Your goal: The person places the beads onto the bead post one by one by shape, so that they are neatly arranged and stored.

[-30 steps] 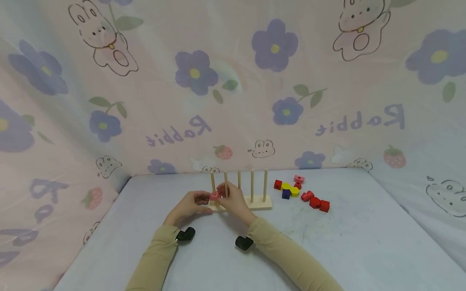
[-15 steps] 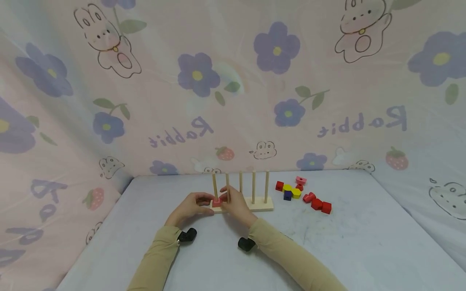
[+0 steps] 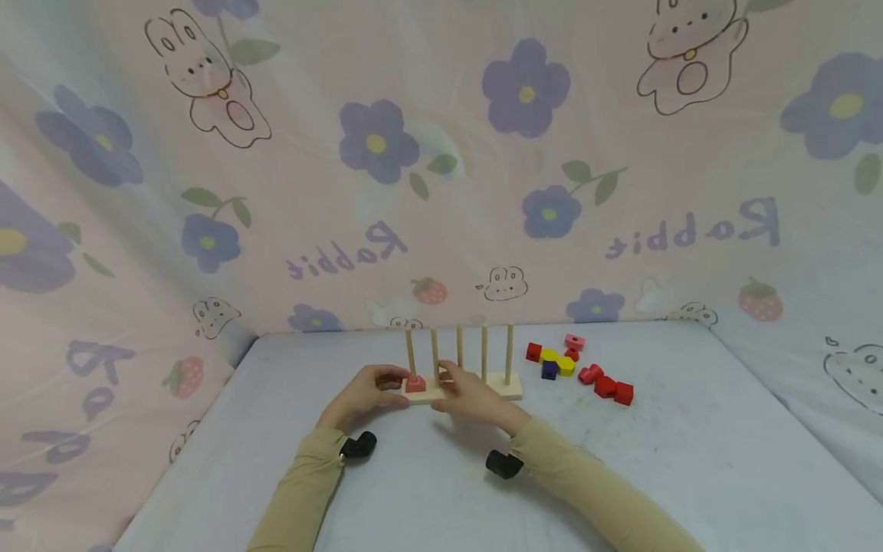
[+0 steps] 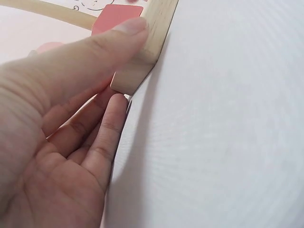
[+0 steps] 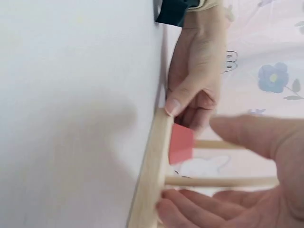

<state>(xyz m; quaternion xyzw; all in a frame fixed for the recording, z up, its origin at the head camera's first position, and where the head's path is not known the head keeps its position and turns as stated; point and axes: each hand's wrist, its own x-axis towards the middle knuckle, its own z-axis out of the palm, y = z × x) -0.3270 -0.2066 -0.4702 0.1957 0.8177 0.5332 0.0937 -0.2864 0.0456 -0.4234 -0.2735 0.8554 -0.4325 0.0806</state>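
A wooden peg stand with several upright pegs stands on the table. One pinkish-red block sits at the foot of its leftmost peg, low against the base. My left hand grips the stand's left end. In the left wrist view the thumb lies over the base's edge near the block, with the other fingers around the end. My right hand is just right of the block, in front of the middle pegs. Its thumb and fingers are spread apart with nothing between them, as the right wrist view shows.
To the right of the stand lie loose blocks: a dark blue one, yellow ones, a pink one and several red ones. A patterned cloth hangs behind the table.
The pinkish-red block slid down the leftmost peg to the base. My right hand then let go of it and moved right. My left hand stays at the stand's end.
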